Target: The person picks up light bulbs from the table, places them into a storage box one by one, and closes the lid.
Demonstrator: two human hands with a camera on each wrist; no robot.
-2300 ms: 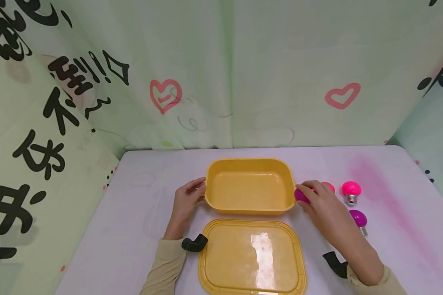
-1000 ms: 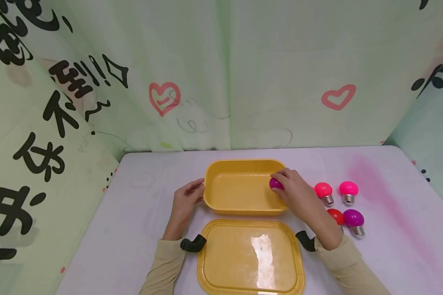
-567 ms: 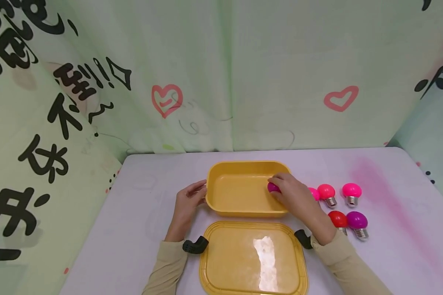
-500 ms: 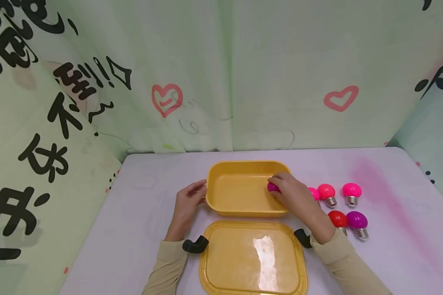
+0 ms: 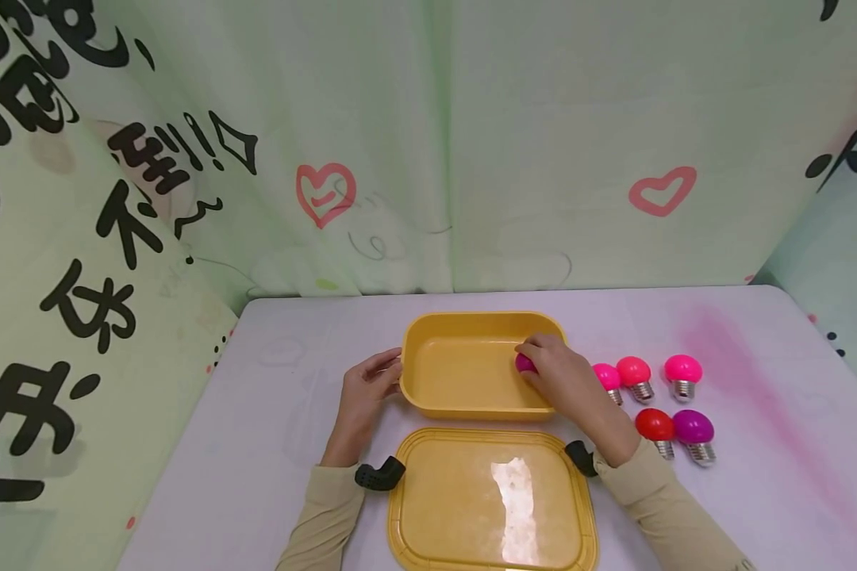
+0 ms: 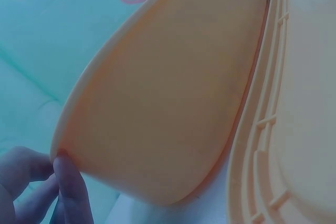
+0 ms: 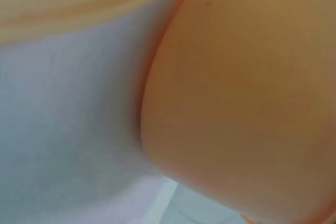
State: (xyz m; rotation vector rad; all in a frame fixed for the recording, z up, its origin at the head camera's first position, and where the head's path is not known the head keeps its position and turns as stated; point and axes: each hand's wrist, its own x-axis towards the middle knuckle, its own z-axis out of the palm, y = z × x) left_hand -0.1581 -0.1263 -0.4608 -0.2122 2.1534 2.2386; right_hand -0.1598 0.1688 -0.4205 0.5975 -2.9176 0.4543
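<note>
Head view: we look fwd & down from above the smooth pale-lilac tabletop [image 5: 278,420], farthest back, w/ the deep yellow plastic rectangular tub [image 5: 464,408] in frame.
Left wrist view: we're v. close, tilted, facing the tub's outer wall.
Right wrist view: we're closer still, tilted too, outer wall filling most of the right side.
Shared: all 3 give us tub & flat yellow plastic lid [image 5: 450,500].
</note>
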